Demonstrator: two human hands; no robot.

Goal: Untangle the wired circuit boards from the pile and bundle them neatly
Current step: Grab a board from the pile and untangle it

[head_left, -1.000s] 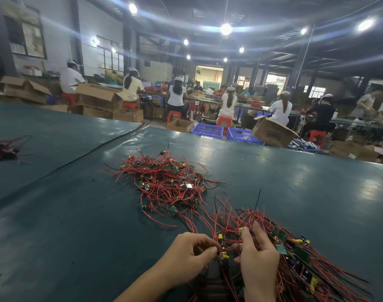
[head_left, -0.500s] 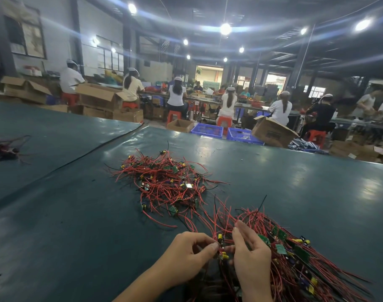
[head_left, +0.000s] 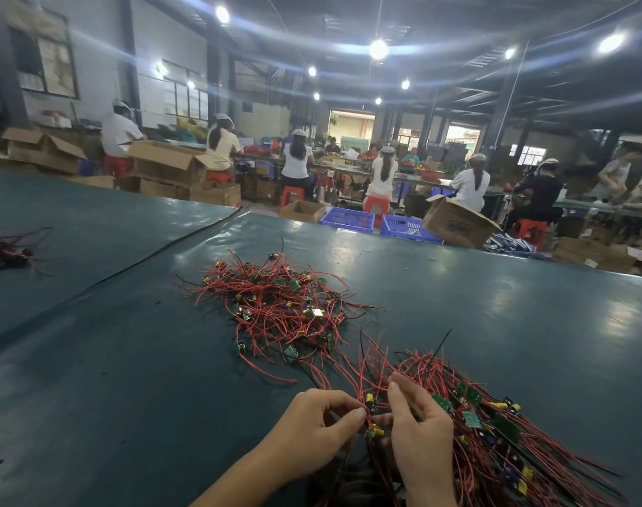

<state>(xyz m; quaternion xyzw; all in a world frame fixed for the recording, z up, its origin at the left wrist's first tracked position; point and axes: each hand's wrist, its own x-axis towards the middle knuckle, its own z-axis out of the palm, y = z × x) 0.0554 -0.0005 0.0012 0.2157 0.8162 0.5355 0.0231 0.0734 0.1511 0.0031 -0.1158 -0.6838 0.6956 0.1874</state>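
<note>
While the green-covered table (head_left: 129, 360) fills the lower two thirds of the frame, the work lies on it in separate masses. The tangled pile (head_left: 283, 309), frame centre, is a loose knot of red leads, small green boards and yellow parts. The combed bundle (head_left: 513, 444), lower right, has its leads running roughly parallel and extends beneath the hands. A smaller dark heap (head_left: 5, 250) lies at the left edge.

Left hand (head_left: 312, 437), bottom centre: fingers curled, thumb and forefinger pinching one wired board (head_left: 375, 429) at its yellow-capped end. Right hand (head_left: 418, 433), just beside it: fingers curled, forefinger raised, thumb pinching the red leads of that board, as far as can be made out.

Handling, as judged: each unit is very light. The boards are stiff. The leads are thin, limp and springy, and likely to snag on neighbouring components. The joint where a lead meets its board is probably the weak point. Hold is therefore best taken on the board's edges or on the lead close to it, drawing lengthwise rather than jerking sideways.
</note>
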